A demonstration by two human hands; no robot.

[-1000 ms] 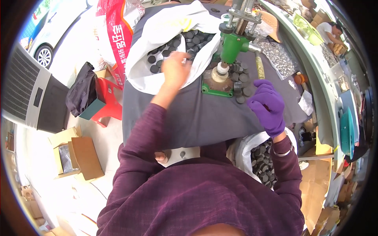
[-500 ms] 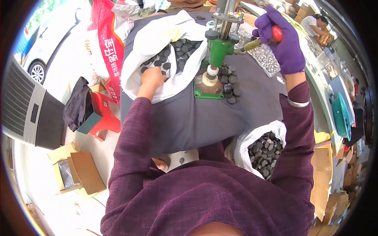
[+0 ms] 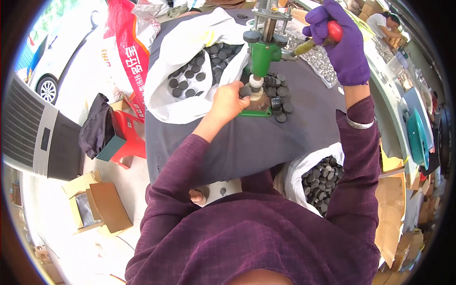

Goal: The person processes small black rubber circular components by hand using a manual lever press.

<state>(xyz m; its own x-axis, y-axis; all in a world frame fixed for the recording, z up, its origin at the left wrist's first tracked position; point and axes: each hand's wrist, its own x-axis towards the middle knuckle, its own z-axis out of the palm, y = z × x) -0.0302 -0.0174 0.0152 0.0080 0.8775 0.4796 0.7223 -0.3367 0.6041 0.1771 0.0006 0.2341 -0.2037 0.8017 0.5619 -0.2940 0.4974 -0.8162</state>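
My bare left hand [image 3: 229,103] pinches a small black disc [image 3: 244,91] beside the die of a green hand press [image 3: 260,59]. My right hand [image 3: 341,45], in a purple glove, is wrapped round the press lever [image 3: 304,47] near its red knob [image 3: 335,31], with the lever raised. Left of the press, an open white sack [image 3: 175,102] holds many loose black discs [image 3: 190,74]. More black discs [image 3: 281,91] lie piled against the right side of the press base [image 3: 256,113].
A second white sack [image 3: 295,183] of black discs stands low by my right arm. Clear bagged parts [image 3: 319,66] lie beyond the press. A red stool [image 3: 133,140], an open carton [image 3: 107,206] and a grey cooler [image 3: 45,128] are at left. Another person [image 3: 385,27] works far right.
My left hand has moved right, out of the white sack to the press die, with a black disc in its fingers. The right hand stays on the raised lever.
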